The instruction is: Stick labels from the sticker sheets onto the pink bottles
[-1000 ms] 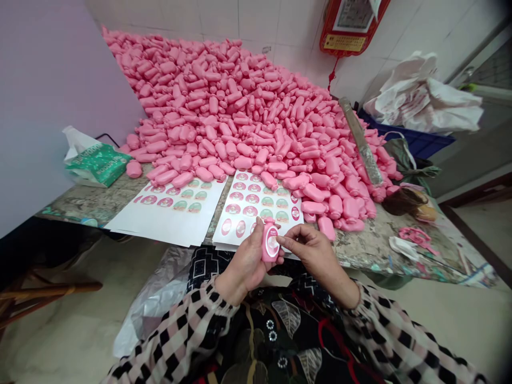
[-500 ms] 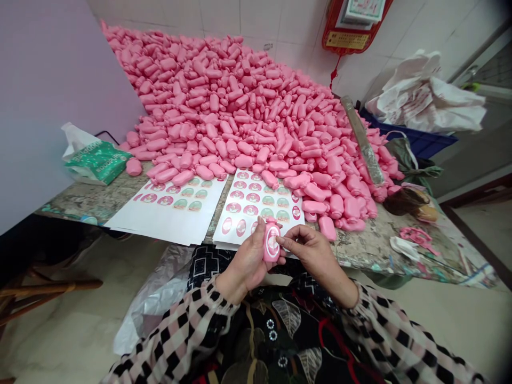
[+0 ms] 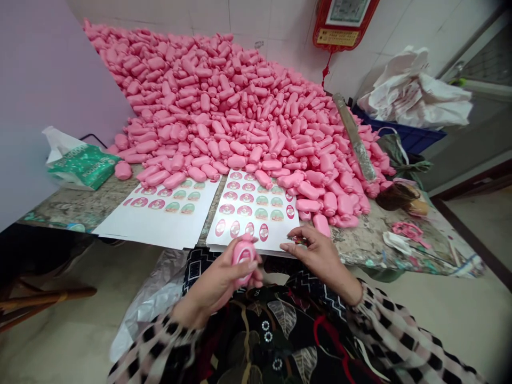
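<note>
My left hand (image 3: 219,280) is closed round a small pink bottle (image 3: 244,255) and holds it low over my lap, tilted. My right hand (image 3: 314,253) rests at the near edge of the right sticker sheet (image 3: 252,213), fingers pinched together on the paper; whether a sticker is between them I cannot make out. A second sticker sheet (image 3: 160,213) lies to the left. Both sheets carry rows of round pink and green labels.
A huge heap of pink bottles (image 3: 224,112) fills the table (image 3: 368,242) behind the sheets. A green tissue pack (image 3: 82,165) sits far left, a long wrapped roll (image 3: 354,136) lies on the heap's right, and white bags (image 3: 412,93) over a blue crate stand beyond. A clear plastic bag (image 3: 148,304) hangs by my left knee.
My left hand has dropped and swung left with the bottle, turning it over. My right hand left the bottle's label and moved up to the sticker sheet's edge.
</note>
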Tool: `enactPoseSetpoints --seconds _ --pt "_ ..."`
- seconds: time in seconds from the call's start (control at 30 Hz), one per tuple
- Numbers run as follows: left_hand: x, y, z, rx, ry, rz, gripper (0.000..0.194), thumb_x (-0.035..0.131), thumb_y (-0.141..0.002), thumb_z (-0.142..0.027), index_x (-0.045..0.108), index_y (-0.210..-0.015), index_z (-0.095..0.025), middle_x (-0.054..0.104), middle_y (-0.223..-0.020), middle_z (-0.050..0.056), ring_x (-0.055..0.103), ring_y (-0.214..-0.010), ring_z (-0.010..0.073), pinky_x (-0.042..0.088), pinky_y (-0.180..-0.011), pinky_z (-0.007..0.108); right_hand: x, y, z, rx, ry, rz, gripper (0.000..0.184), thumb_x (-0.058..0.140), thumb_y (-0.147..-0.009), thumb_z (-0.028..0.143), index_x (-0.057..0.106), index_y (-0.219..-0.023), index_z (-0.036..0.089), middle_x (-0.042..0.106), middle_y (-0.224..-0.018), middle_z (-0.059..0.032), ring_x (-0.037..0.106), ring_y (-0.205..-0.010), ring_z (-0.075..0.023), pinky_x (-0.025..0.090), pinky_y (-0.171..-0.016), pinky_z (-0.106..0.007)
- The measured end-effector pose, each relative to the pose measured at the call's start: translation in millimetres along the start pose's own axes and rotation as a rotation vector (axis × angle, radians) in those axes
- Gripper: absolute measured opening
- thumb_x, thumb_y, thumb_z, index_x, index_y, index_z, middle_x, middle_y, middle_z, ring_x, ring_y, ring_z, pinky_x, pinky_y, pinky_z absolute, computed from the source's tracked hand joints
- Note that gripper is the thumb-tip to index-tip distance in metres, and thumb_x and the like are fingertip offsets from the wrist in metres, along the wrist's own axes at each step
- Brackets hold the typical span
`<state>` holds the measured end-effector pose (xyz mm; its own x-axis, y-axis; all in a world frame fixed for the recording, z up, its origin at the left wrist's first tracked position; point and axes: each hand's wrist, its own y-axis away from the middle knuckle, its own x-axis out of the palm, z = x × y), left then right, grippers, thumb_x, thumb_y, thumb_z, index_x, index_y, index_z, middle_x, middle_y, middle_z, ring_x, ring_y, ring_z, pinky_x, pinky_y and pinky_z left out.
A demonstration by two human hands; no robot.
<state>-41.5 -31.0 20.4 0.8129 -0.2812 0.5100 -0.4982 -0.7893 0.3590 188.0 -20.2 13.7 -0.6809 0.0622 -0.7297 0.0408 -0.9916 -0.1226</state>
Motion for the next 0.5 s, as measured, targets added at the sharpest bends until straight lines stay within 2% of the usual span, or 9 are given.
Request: enactPoseSetpoints --seconds 0.07,0.13,0.2,0.23,0.3,0.37,0.43,0.5 --pt "-22.5 20 8 0.003 -0.056 -0.151 0.051 0.072 -0.067 -0.030 0.046 -0.111 -0.021 0.057 -0.078 -0.001 0.055 -0.058 0.0096 0.044 -0.054 0.022 -6 2 -15 0.056 0.116 -0.039 0.026 0.061 -0.076 0.045 0.064 -0.090 0.024 0.062 -0.089 -0.0009 0.058 -0.076 -0.0156 0.041 -0.064 -0.026" --pt "-49.4 41 21 -0.040 -0.158 -0.440 0.052 0.068 -0.068 -0.043 0.048 -0.111 -0.020 0.052 -0.062 -0.005 0.044 -0.044 0.0066 0.030 -0.039 0.017 -13 3 -29 0.119 0.302 -0.133 0.024 0.056 -0.080 0.041 0.063 -0.095 0.023 0.062 -0.094 -0.0024 0.058 -0.073 -0.0153 0.039 -0.062 -0.026" --pt "-75.5 61 37 -0.148 -0.311 -0.745 0.055 0.062 -0.068 -0.054 0.050 -0.109 -0.018 0.047 -0.051 -0.007 0.039 -0.038 0.0079 0.025 -0.037 0.018 -19 3 -41 0.188 0.515 -0.203 0.026 0.051 -0.084 0.037 0.062 -0.102 0.023 0.060 -0.099 -0.0050 0.057 -0.072 -0.0160 0.036 -0.059 -0.027" --pt "-86.9 70 46 -0.211 -0.410 -0.833 0.055 0.059 -0.068 -0.056 0.051 -0.106 -0.018 0.045 -0.047 -0.007 0.039 -0.036 0.0094 0.025 -0.036 0.019 -21 2 -45 0.223 0.605 -0.207 0.027 0.048 -0.085 0.037 0.061 -0.104 0.022 0.060 -0.100 -0.0064 0.057 -0.072 -0.0168 0.034 -0.057 -0.027" --pt "-105.5 85 66 -0.322 -0.598 -0.902 0.052 0.053 -0.069 -0.060 0.054 -0.099 -0.017 0.041 -0.042 -0.008 0.040 -0.034 0.0129 0.028 -0.037 0.022 -23 0 -50 0.285 0.710 -0.171 0.031 0.043 -0.087 0.039 0.059 -0.107 0.021 0.060 -0.100 -0.0085 0.058 -0.074 -0.0192 0.032 -0.055 -0.028" --pt "-119.5 96 87 -0.397 -0.741 -0.907 0.049 0.046 -0.071 -0.062 0.053 -0.091 -0.018 0.039 -0.040 -0.007 0.043 -0.033 0.0159 0.032 -0.039 0.026 -24 -3 -52 0.324 0.721 -0.133 0.036 0.039 -0.089 0.042 0.056 -0.111 0.021 0.060 -0.101 -0.0098 0.059 -0.077 -0.0214 0.032 -0.057 -0.029" --pt "-132.2 102 107 -0.437 -0.810 -0.907 0.047 0.039 -0.074 -0.060 0.050 -0.092 -0.019 0.040 -0.042 -0.007 0.047 -0.035 0.0190 0.035 -0.041 0.029 -24 -6 -53 0.367 0.676 -0.110 0.041 0.037 -0.088 0.045 0.053 -0.116 0.020 0.061 -0.103 -0.0105 0.060 -0.082 -0.0235 0.034 -0.060 -0.030" --pt "-145.7 105 123 -0.434 -0.859 -0.914 0.040 0.039 -0.074 -0.051 0.045 -0.098 -0.018 0.044 -0.046 -0.005 0.053 -0.042 0.0229 0.038 -0.043 0.031 -24 -10 -55 0.430 0.612 -0.085 0.048 0.039 -0.086 0.051 0.051 -0.121 0.020 0.063 -0.103 -0.0113 0.060 -0.084 -0.0255 0.036 -0.062 -0.031"
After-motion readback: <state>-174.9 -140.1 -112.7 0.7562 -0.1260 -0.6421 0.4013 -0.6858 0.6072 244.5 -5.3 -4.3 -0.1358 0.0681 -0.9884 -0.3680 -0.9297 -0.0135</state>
